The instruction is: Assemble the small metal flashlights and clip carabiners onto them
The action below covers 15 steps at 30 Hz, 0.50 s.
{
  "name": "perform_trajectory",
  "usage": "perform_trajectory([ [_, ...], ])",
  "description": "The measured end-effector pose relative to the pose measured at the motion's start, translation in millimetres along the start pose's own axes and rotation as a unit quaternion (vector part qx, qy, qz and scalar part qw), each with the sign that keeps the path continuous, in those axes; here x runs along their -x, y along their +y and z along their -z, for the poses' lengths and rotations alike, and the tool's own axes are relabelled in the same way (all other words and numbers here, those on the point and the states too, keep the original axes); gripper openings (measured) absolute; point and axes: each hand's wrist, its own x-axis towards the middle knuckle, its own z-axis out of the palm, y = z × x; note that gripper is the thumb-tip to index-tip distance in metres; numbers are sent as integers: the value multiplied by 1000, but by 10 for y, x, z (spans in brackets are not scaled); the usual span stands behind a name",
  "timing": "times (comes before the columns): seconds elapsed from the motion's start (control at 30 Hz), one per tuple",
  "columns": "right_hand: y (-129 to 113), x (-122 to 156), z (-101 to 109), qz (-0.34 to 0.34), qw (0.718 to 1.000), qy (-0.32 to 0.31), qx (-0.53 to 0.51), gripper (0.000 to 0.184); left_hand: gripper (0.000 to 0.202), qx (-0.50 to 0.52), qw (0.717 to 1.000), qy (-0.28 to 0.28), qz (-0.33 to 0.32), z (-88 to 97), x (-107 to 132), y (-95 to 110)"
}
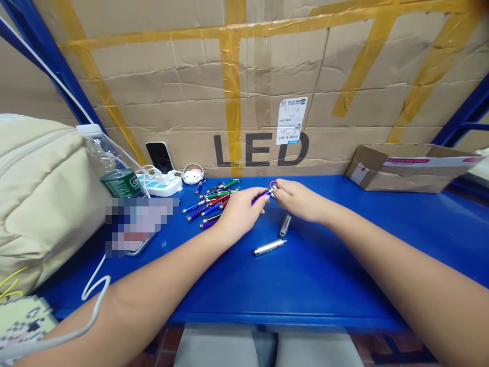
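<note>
My left hand [244, 208] is closed around a slim purple penlight [260, 197] that points up to the right. At its far end, my right hand [296, 199] pinches a small pink clip [272, 184]; the fingertips partly hide where clip and penlight meet. Just below my hands lie two silver penlights, one nearly level [269, 247] and a shorter-looking one [284, 226] standing at a slant to it. Left of my left hand is a loose pile of penlights [214, 205] in blue, purple, red, green and black, some with clips.
A white power strip [164, 186], a phone-like device [159, 158] and a cat-faced item [193, 176] stand at the back left. Nearer are a bottle [121, 181] and a beige bag [42, 199]. An open cardboard box [405, 178] sits back right, before a large carton [183, 92].
</note>
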Motion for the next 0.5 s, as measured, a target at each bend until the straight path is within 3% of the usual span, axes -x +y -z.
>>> perform_trajectory([
  [0.5, -33, 10, 11, -10, 997, -29, 71, 19, 24, 74, 997, -14, 19, 11, -19, -55],
])
